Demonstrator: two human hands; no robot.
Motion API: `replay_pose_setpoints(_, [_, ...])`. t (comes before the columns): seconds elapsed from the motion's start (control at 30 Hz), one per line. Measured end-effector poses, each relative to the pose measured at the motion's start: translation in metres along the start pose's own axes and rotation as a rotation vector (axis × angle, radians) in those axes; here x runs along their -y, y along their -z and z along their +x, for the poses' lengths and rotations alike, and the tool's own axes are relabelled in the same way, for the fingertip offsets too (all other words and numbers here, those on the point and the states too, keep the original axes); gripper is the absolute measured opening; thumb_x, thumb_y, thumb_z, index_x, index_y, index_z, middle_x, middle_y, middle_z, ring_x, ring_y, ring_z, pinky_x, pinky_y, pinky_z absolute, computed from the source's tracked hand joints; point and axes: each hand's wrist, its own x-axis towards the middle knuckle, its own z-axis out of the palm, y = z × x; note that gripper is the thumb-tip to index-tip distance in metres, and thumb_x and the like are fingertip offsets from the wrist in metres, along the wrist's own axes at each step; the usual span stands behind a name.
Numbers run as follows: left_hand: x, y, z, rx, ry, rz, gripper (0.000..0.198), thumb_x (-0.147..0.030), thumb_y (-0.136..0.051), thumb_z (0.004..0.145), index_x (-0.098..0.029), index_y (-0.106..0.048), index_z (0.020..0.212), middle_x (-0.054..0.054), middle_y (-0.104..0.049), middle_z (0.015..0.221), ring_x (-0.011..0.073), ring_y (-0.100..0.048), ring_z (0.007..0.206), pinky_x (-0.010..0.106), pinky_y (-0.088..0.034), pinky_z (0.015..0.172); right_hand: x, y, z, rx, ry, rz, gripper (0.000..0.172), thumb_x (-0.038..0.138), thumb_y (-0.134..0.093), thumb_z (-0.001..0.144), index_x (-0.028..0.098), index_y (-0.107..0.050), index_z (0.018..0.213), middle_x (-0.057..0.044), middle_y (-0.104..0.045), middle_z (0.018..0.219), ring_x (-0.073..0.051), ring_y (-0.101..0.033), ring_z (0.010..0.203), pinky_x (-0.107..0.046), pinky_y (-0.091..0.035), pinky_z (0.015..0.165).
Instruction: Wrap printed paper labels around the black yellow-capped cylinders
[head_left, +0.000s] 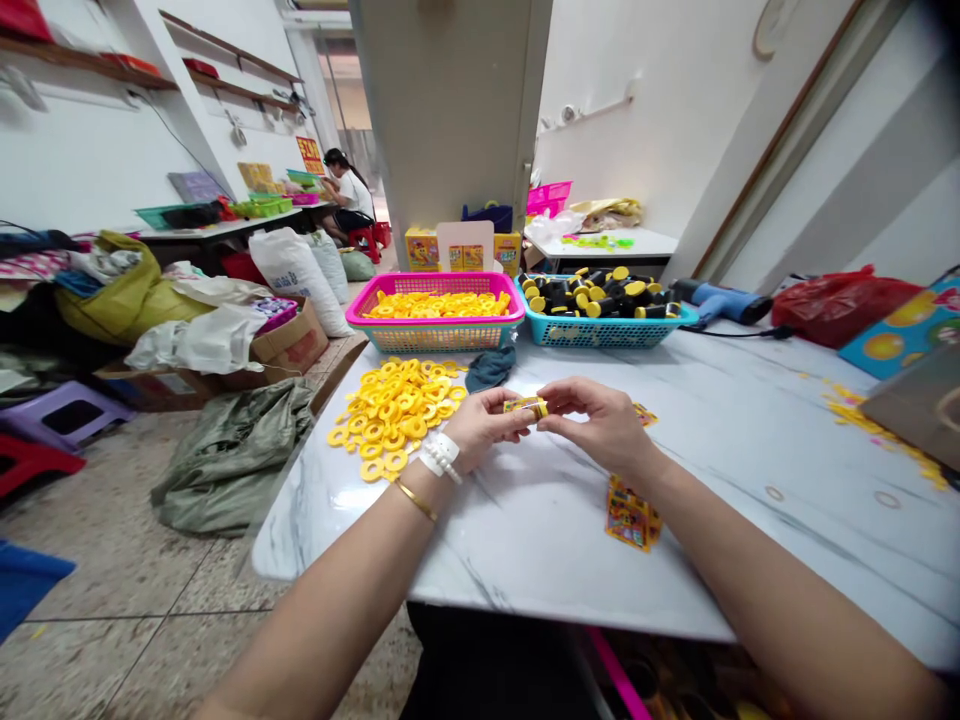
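Over the table, a small yellow cylinder with a printed wrap [525,407] lies sideways between my hands. My left hand [480,430] pinches its left part. The thumb and fingers of my right hand [600,422] close about its yellow right end. Left of my hands spreads a pile of yellow rings [397,410]. A dark cloth [490,369] is bunched just behind my left hand. Printed yellow stickers [630,515] lie under my right forearm, and another printed piece [645,414] shows past my right wrist.
A pink basket [362,308] of yellow parts and a blue basket [611,333] of black cylinders with yellow ends line the table's back. A blue tool [724,300] and a red bag [840,305] are at right. Further back, a person [352,190] sits at another table.
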Motion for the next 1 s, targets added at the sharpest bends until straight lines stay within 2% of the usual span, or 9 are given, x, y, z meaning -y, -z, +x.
replay_pose_setpoints(0.1, [-0.001, -0.001, -0.003, 0.048, 0.027, -0.037, 0.048, -0.044, -0.086, 0.064, -0.016, -0.062, 0.095, 0.002, -0.067, 0.072, 0.0112, -0.061, 0.06, 0.024, -0.045, 0.06, 0.006, -0.001, -0.001, 0.012, 0.081, -0.044, 0.02, 0.031, -0.075, 0.08, 0.021, -0.071, 0.097, -0.004, -0.071, 0.09, -0.017, -0.068, 0.078, -0.032, -0.059, 0.072])
replay_pose_setpoints(0.17, [0.0, -0.002, -0.003, 0.044, -0.047, -0.008, 0.046, -0.043, -0.085, 0.064, -0.015, -0.063, 0.093, 0.001, -0.066, 0.072, 0.01, -0.059, 0.059, 0.024, -0.044, 0.059, 0.008, -0.004, -0.003, 0.001, 0.087, -0.055, 0.018, 0.031, -0.077, 0.079, 0.021, -0.072, 0.093, -0.005, -0.071, 0.089, -0.018, -0.068, 0.079, -0.033, -0.059, 0.073])
replay_pose_setpoints(0.27, [0.0, -0.003, -0.003, 0.009, -0.216, 0.097, 0.042, -0.044, -0.083, 0.067, -0.014, -0.065, 0.091, 0.002, -0.066, 0.078, 0.0091, -0.057, 0.063, 0.023, -0.045, 0.061, 0.009, -0.011, -0.005, -0.095, -0.064, 0.054, 0.025, 0.036, -0.082, 0.072, 0.019, -0.073, 0.088, -0.005, -0.072, 0.084, -0.019, -0.069, 0.075, -0.034, -0.059, 0.071])
replay_pose_setpoints(0.37, [-0.001, -0.004, -0.003, 0.002, -0.269, 0.197, 0.042, -0.046, -0.082, 0.068, -0.013, -0.066, 0.09, 0.002, -0.066, 0.08, 0.0093, -0.057, 0.065, 0.023, -0.045, 0.063, 0.008, -0.016, -0.006, -0.118, -0.291, 0.217, 0.032, 0.04, -0.086, 0.065, 0.017, -0.071, 0.081, -0.006, -0.074, 0.08, -0.02, -0.07, 0.07, -0.034, -0.059, 0.066])
replay_pose_setpoints(0.5, [0.003, -0.005, -0.002, 0.048, -0.135, 0.138, 0.048, -0.057, -0.075, 0.072, -0.014, -0.061, 0.088, 0.001, -0.065, 0.068, 0.0097, -0.058, 0.055, 0.022, -0.042, 0.053, 0.007, -0.01, -0.003, 0.019, -0.353, 0.38, 0.033, 0.037, -0.084, 0.067, 0.017, -0.071, 0.089, -0.003, -0.071, 0.075, -0.016, -0.067, 0.064, -0.03, -0.057, 0.06])
replay_pose_setpoints(0.63, [0.009, -0.006, -0.001, 0.039, 0.026, 0.036, 0.056, -0.066, -0.07, 0.071, -0.013, -0.059, 0.086, 0.003, -0.063, 0.064, 0.008, -0.053, 0.045, 0.019, -0.032, 0.042, 0.003, -0.001, -0.002, 0.216, -0.297, 0.516, 0.042, 0.03, -0.081, 0.073, 0.023, -0.069, 0.113, -0.004, -0.07, 0.099, -0.015, -0.07, 0.07, -0.034, -0.06, 0.069])
replay_pose_setpoints(0.73, [0.007, -0.006, -0.002, 0.125, 0.048, -0.126, 0.059, -0.066, -0.073, 0.069, -0.012, -0.062, 0.09, 0.004, -0.065, 0.067, 0.008, -0.054, 0.048, 0.018, -0.035, 0.043, -0.002, -0.001, -0.004, 0.148, -0.264, 0.602, 0.025, 0.029, -0.081, 0.074, 0.023, -0.074, 0.097, -0.003, -0.065, 0.101, -0.015, -0.071, 0.068, -0.034, -0.063, 0.063])
replay_pose_setpoints(0.83, [0.002, -0.007, -0.005, 0.206, 0.077, -0.239, 0.054, -0.057, -0.08, 0.067, -0.012, -0.062, 0.09, 0.003, -0.064, 0.067, 0.0073, -0.055, 0.048, 0.018, -0.037, 0.046, -0.005, 0.0, -0.007, 0.068, -0.239, 0.643, 0.022, 0.024, -0.081, 0.075, 0.025, -0.075, 0.096, 0.0, -0.058, 0.1, -0.013, -0.07, 0.062, -0.032, -0.064, 0.055])
replay_pose_setpoints(1.0, [0.002, -0.01, -0.007, 0.199, 0.072, -0.284, 0.047, -0.05, -0.083, 0.067, -0.011, -0.063, 0.086, 0.002, -0.062, 0.068, 0.0068, -0.055, 0.053, 0.019, -0.04, 0.052, 0.004, 0.0, -0.01, 0.073, -0.164, 0.618, 0.016, 0.019, -0.078, 0.078, 0.025, -0.075, 0.092, 0.002, -0.053, 0.095, -0.013, -0.07, 0.055, -0.031, -0.063, 0.048])
